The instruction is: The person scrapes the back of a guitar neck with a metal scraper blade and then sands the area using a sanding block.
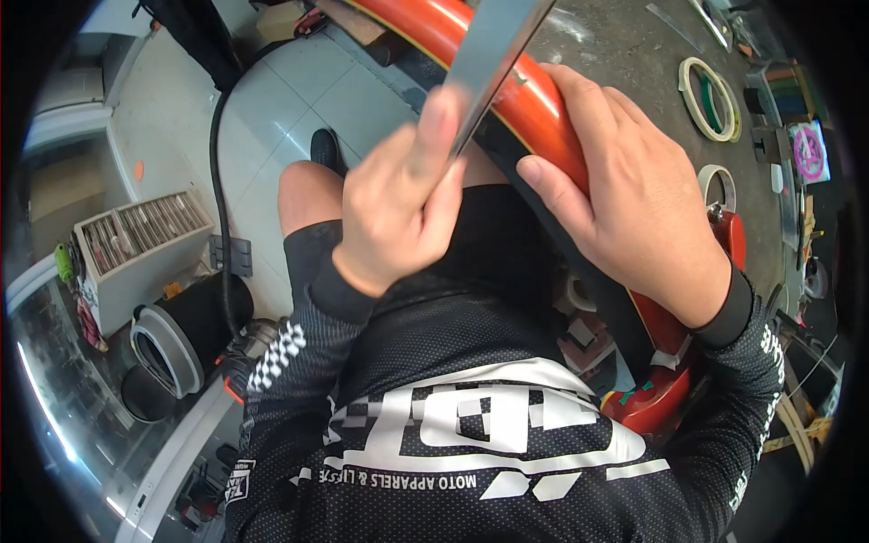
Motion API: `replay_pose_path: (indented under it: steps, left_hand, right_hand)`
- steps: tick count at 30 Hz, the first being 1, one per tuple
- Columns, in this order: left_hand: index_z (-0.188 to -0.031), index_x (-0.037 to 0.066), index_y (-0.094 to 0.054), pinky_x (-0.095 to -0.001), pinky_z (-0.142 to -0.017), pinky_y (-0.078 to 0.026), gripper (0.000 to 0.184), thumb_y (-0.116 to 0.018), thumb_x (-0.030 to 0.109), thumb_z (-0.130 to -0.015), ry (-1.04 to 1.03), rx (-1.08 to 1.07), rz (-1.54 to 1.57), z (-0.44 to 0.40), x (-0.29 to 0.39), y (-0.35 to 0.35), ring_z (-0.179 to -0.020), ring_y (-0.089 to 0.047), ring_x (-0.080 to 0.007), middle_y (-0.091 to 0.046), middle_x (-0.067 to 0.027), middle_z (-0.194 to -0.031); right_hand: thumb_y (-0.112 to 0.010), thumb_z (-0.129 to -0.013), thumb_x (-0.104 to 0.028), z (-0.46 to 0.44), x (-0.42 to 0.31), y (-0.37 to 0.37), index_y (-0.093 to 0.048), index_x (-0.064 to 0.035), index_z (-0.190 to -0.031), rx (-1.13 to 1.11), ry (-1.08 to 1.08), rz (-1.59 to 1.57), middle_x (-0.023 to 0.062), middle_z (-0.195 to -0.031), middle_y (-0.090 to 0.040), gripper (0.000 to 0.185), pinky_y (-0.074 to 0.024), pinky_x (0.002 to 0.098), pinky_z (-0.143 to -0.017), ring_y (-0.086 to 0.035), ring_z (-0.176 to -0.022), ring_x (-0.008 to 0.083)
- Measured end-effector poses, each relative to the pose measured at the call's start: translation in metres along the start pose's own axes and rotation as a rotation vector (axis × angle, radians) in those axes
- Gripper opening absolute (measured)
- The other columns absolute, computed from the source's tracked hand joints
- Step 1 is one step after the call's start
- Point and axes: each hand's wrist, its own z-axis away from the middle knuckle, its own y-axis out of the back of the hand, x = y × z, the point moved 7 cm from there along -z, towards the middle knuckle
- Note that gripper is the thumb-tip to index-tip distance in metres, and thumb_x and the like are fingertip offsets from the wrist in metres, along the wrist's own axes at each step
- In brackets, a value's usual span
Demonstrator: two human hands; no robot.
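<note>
Flat metal bar (496,54), clamped in fingers of left hand (394,204); glossy orange-red piece (545,118), between lap and tabletop (625,77), fingers of right hand (634,181) clamped around it; advisable, I'd judge: bar level, pressure light.

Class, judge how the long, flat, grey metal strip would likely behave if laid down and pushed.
The long, flat, grey metal strip is probably stiff, since it runs straight with no visible sag. Its flat, broad face suggests it would slide rather than roll. Its surface looks smooth, though blurred, so it may be slippery.
</note>
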Motion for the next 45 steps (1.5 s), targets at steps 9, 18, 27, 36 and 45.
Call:
replay_pose_path:
  steps: [9,18,27,36,45]
  left_hand:
    - [-0.171,0.009,-0.055,-0.0420,-0.073,-0.059,0.083,-0.073,-0.008,-0.091,0.117,-0.210,-0.116,-0.043,0.021,0.009,-0.078,-0.070,-0.0288,-0.076,-0.0140,-0.106]
    - [-0.174,-0.002,-0.044,-0.0368,-0.117,-0.052,0.076,-0.064,-0.009,-0.101,0.286,-0.504,-0.153,-0.076,0.035,0.003,-0.141,-0.070,-0.0324,-0.058,-0.0244,-0.170]
    - [-0.173,0.003,-0.047,-0.0377,-0.121,-0.050,0.075,-0.062,-0.009,-0.100,0.319,-0.573,-0.183,-0.089,0.043,0.005,-0.147,-0.067,-0.0316,-0.059,-0.0203,-0.170]
    - [-0.173,0.009,-0.052,-0.0341,-0.109,-0.053,0.074,-0.063,-0.007,-0.101,0.338,-0.628,-0.182,-0.103,0.046,0.000,-0.122,-0.074,-0.0263,-0.071,-0.0226,-0.155]
    - [-0.172,0.003,-0.050,-0.0347,-0.116,-0.050,0.074,-0.060,-0.011,-0.100,0.467,-0.744,-0.241,-0.107,0.046,-0.001,-0.139,-0.072,-0.0309,-0.066,-0.0234,-0.161]
  right_hand:
    - [-0.078,-0.102,-0.035,0.002,0.002,0.002,-0.055,0.0018,-0.152,0.035,-0.007,-0.016,0.0202,-0.111,-0.073,0.066,-0.0613,0.0468,-0.089,-0.075,-0.105,0.0395]
    - [-0.079,-0.102,-0.034,0.006,0.004,-0.001,-0.058,-0.0003,-0.147,0.056,-0.011,-0.023,0.0177,-0.109,-0.075,0.060,-0.0638,0.0445,-0.087,-0.075,-0.105,0.0354]
    - [-0.080,-0.102,-0.035,0.006,0.002,-0.002,-0.059,0.0007,-0.142,0.040,-0.021,0.012,0.0163,-0.107,-0.076,0.057,-0.0655,0.0429,-0.086,-0.076,-0.106,0.0329]
    - [-0.082,-0.100,-0.034,0.010,0.003,-0.001,-0.062,0.0017,-0.136,0.113,-0.014,-0.013,0.0164,-0.104,-0.075,0.055,-0.0660,0.0425,-0.083,-0.075,-0.106,0.0319]
    - [-0.083,-0.099,-0.034,0.009,0.004,-0.001,-0.062,0.0017,-0.116,0.091,-0.034,-0.062,0.0173,-0.096,-0.073,0.045,-0.0666,0.0409,-0.079,-0.075,-0.101,0.0325]
